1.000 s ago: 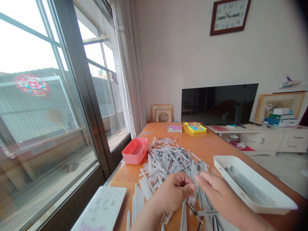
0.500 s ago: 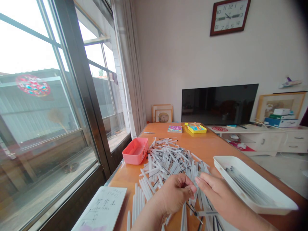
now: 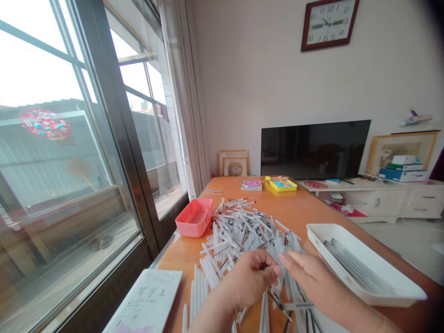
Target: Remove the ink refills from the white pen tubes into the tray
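Translucent white plastic tubes (image 3: pixel 243 233) form a loose heap on the orange-brown table (image 3: pixel 287 208). Clock directions are taken from the hands, twelve o'clock towards the far wall. The main heap lies at eleven o'clock; looser tubes fan out at nine o'clock and beneath the hands. Thin black rods (image 3: pixel 274 299) lie among them.

Grip, left hand (image 3: pixel 251 273): fingers curled, thumb drawn close to the forefinger. Grip, right hand (image 3: pixel 305 268): fingers extended, thumb alongside, tips pointing at the left fingertips and just beside them. Whether either pinch is fully closed, or has hold of a tube, cannot be told.

Handling: each tube should be light and fairly stiff, with a smooth surface that may roll or slide. The rods look slender and may flex or snap if loaded sideways. Recommended hold: thumb and forefinger near one end of the tube, light pressure, kept in line with its length. Lift crossed pieces singly; neighbours may shift.

Adjacent items: white tray (image 3: pixel 391 283) between two and three o'clock, holding greyish tubes (image 3: pixel 350 261) laid roughly parallel; pink box (image 3: pixel 194 227) at ten; notebook (image 3: pixel 145 296) near nine.
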{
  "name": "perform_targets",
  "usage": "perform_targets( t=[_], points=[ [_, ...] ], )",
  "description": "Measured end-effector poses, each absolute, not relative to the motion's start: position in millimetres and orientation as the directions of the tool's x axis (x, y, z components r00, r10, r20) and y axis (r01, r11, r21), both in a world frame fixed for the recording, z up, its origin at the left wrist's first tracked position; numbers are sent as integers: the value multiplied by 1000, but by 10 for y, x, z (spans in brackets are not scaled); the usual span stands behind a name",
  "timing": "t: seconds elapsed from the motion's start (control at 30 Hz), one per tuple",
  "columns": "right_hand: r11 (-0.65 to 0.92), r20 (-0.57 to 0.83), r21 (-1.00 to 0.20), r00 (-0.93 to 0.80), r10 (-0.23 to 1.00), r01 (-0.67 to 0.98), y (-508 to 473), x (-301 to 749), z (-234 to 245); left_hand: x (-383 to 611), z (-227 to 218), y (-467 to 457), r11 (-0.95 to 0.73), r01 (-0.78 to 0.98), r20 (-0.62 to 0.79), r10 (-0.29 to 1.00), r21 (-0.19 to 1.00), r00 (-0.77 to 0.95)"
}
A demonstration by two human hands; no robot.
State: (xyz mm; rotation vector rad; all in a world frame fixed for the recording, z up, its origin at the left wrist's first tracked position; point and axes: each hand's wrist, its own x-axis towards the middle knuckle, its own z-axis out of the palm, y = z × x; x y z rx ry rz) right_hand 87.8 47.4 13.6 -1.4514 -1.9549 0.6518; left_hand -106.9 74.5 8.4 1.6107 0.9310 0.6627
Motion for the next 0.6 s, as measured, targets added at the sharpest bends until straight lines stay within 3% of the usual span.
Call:
perform_targets(
  t=[0.13,0.3,0.47,0.6],
  points=[
    [258,189,-732,-176,966,631,414,913,246,-1079,80,766,-93,207,-34,842,974,539],
    [288,151,-731,-265,952,618,364,939,327,-1083,92,768,-111,205,-17,842,972,540],
    [366,220,-639,-295,930,677,407,901,222,-1063,112,738,-127,239,-11,864,963,504],
    [305,230,-586,-207,951,750,468,857,111,-1043,102,737,-163,235,34,880,958,473]
  ],
)
